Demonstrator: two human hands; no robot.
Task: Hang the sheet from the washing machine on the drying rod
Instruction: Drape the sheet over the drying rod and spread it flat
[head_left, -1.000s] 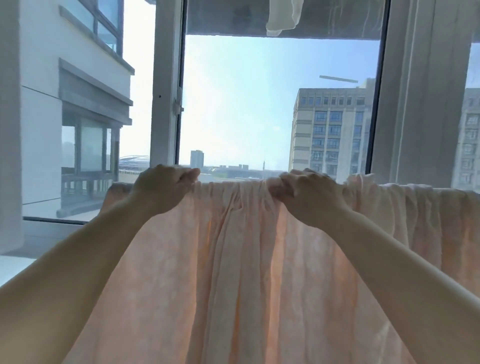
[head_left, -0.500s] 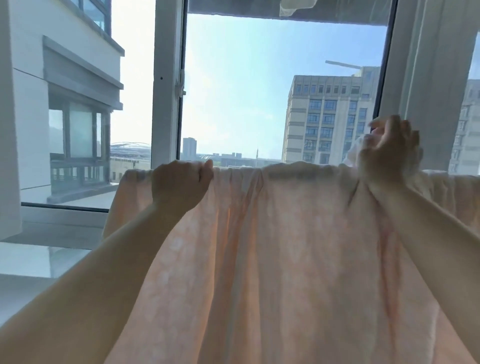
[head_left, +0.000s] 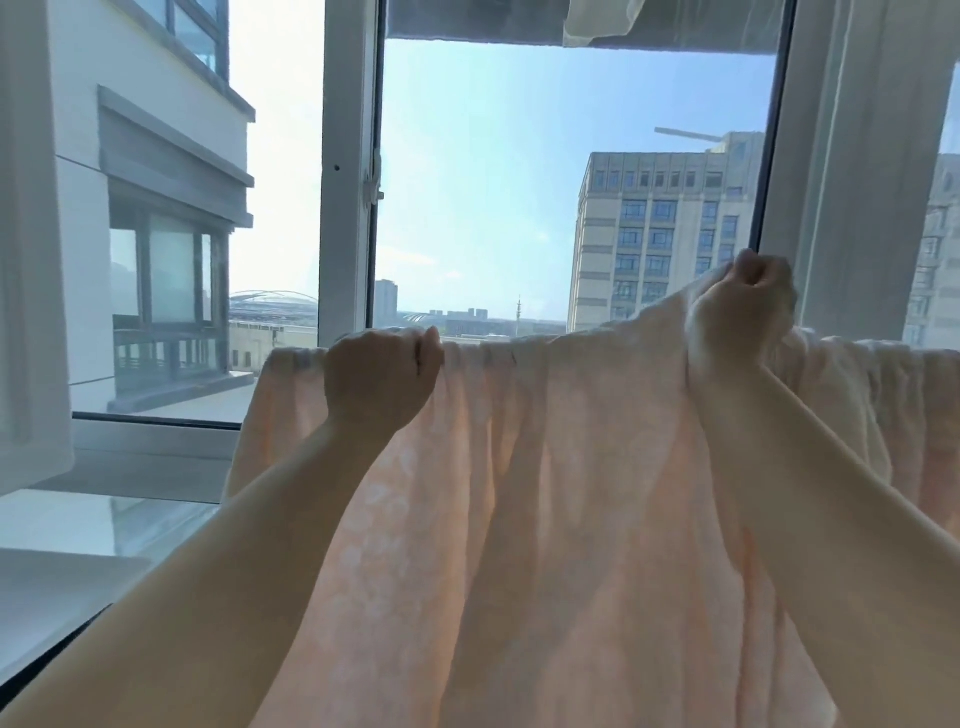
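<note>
A pale pink patterned sheet (head_left: 545, 493) hangs draped over a horizontal drying rod in front of the window; the rod itself is hidden under the cloth along the sheet's top edge. My left hand (head_left: 382, 379) grips the gathered top edge of the sheet near its left end. My right hand (head_left: 740, 312) holds a bunch of the sheet lifted a little above the line of the top edge, further right. The cloth between my hands lies in loose folds. The washing machine is out of view.
A white window frame post (head_left: 345, 171) stands behind the sheet on the left and another post (head_left: 852, 156) on the right. A white sill (head_left: 78, 525) runs at lower left. A white cloth (head_left: 597, 18) hangs at the top edge. Buildings show outside.
My right hand has slid from the middle of the sheet to the right and lifted a bunch of cloth. My left hand keeps its grip near the left end.
</note>
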